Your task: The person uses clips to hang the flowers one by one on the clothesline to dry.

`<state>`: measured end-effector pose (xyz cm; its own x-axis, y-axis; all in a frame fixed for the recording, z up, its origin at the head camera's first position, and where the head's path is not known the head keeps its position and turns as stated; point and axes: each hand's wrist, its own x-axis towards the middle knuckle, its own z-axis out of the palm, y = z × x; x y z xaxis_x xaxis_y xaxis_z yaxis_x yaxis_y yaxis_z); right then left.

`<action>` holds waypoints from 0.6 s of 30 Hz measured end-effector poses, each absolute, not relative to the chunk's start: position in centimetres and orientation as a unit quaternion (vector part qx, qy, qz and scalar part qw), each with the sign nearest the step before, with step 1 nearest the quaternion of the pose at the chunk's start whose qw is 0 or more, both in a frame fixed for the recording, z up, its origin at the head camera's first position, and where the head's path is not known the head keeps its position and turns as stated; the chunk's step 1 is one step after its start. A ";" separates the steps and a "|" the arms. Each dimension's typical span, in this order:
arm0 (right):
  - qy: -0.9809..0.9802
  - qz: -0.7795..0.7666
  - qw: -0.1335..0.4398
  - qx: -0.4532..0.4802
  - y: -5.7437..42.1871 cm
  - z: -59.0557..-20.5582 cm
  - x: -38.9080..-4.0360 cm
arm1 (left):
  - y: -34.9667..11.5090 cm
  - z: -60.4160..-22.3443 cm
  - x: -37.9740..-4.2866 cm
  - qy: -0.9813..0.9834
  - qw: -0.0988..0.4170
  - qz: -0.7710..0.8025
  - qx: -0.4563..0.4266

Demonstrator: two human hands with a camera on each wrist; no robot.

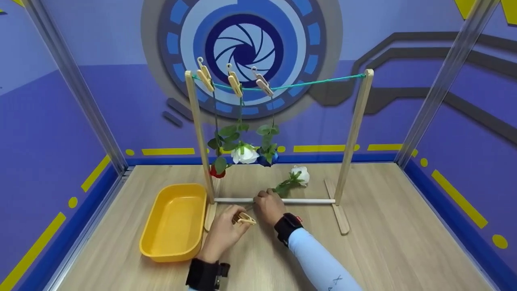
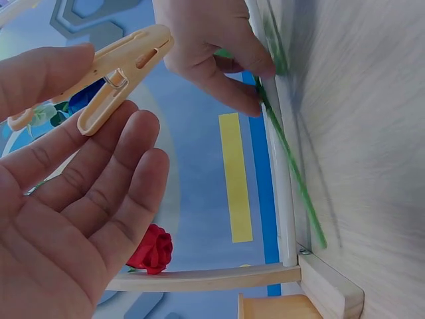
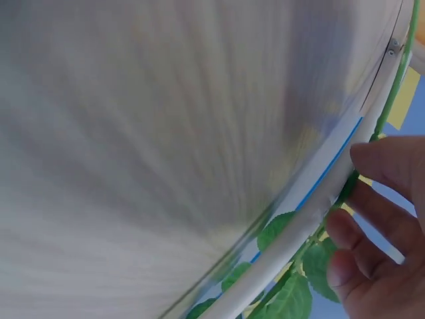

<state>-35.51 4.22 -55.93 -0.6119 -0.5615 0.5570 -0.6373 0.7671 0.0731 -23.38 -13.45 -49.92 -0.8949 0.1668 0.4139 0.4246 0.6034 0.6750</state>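
My left hand point(image 1: 225, 231) pinches a pale yellow clothespin point(image 2: 138, 58) between thumb and forefinger, its other fingers loosely spread in the left wrist view. To its right, my right hand point(image 1: 270, 207) pinches the green stem point(image 2: 292, 166) of an artificial white rose point(image 1: 301, 176) at the rack's low white bar point(image 1: 309, 201). The bloom points away to the back right, while the bare stem end reaches left toward my left hand. Green leaves point(image 3: 292, 299) show beyond the bar in the right wrist view.
A wooden rack point(image 1: 355, 141) carries a green cord point(image 1: 319, 83). Clothespins point(image 1: 235, 84) hang a red rose point(image 1: 218, 171), a white rose point(image 1: 244, 154) and a blue rose point(image 1: 267, 157) upside down from its left half. A yellow tray point(image 1: 147, 238) stands beside the rack's left foot.
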 end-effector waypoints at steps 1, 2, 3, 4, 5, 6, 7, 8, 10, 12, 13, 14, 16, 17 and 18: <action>-0.896 0.062 0.292 0.330 4.3 -56.0 -35.6 | -13.4 -49.9 -23.4 -0.880 0.156 -0.415 -0.169; -0.895 0.059 0.298 0.326 4.4 -56.0 -35.7 | -13.4 -49.9 -23.4 -0.879 0.156 -0.416 -0.170; -0.895 0.058 0.304 0.322 4.5 -56.1 -35.8 | -13.4 -50.0 -23.4 -0.878 0.155 -0.418 -0.172; -0.894 0.056 0.309 0.319 4.6 -56.2 -35.8 | -13.4 -50.0 -23.4 -0.877 0.154 -0.420 -0.173; -0.894 0.056 0.313 0.317 4.8 -56.3 -35.9 | -13.4 -50.0 -23.5 -0.877 0.153 -0.421 -0.175; -0.892 0.058 0.318 0.316 5.0 -56.3 -36.0 | -13.4 -50.0 -23.5 -0.876 0.153 -0.421 -0.177; -0.890 0.060 0.322 0.316 5.2 -56.3 -36.0 | -13.4 -50.0 -23.5 -0.877 0.153 -0.420 -0.177; -0.888 0.065 0.326 0.317 5.4 -56.3 -36.0 | -13.4 -50.0 -23.5 -0.878 0.153 -0.417 -0.177; -0.882 0.075 0.333 0.325 5.8 -56.3 -36.1 | -13.4 -50.0 -23.5 -0.880 0.154 -0.413 -0.176; -0.873 0.082 0.340 0.339 6.2 -56.3 -36.2 | -13.4 -49.9 -23.4 -0.881 0.152 -0.413 -0.173; -0.869 0.085 0.342 0.347 6.5 -56.3 -36.3 | -13.5 -49.9 -23.4 -0.882 0.149 -0.413 -0.170; -0.864 0.089 0.344 0.356 6.7 -56.3 -36.3 | -13.5 -49.9 -23.4 -0.883 0.147 -0.413 -0.169; -0.857 0.095 0.347 0.369 7.2 -56.3 -36.4 | -13.4 -49.8 -23.4 -0.884 0.140 -0.415 -0.166; -0.853 0.099 0.352 0.373 7.5 -56.2 -36.4 | -13.4 -49.8 -23.4 -0.884 0.136 -0.418 -0.163; -0.849 0.103 0.355 0.377 7.7 -56.1 -36.3 | -13.4 -49.8 -23.4 -0.884 0.132 -0.419 -0.160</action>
